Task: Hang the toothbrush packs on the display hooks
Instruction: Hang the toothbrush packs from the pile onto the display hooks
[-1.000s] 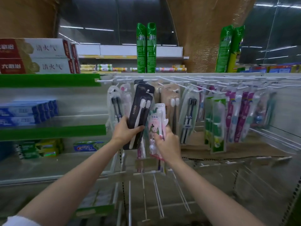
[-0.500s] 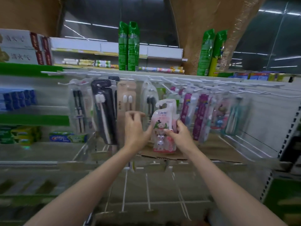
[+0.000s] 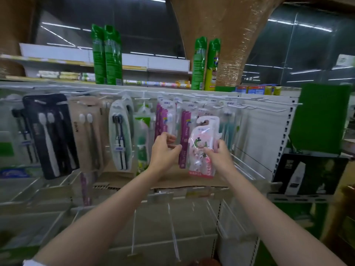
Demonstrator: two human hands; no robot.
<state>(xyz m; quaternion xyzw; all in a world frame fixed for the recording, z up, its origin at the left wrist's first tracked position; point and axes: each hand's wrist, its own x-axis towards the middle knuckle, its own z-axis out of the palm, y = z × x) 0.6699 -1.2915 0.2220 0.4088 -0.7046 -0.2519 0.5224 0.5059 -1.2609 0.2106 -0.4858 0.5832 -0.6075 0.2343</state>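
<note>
The pink toothbrush pack (image 3: 202, 148) is pinched at its lower right edge by the fingers (image 3: 208, 151) of the right hand (image 3: 221, 160). The pack is held upright, its long axis vertical, with the hanging hole pointing up and the printed front turned to the camera. The left hand (image 3: 163, 152) is raised just beside it, with fingers curled at a purple pack (image 3: 184, 139); whether it is gripped cannot be told. Behind them, more packs are hung on white display hooks (image 3: 247, 107), and green cans (image 3: 106, 54) are set on the top shelf (image 3: 153, 88).
</note>
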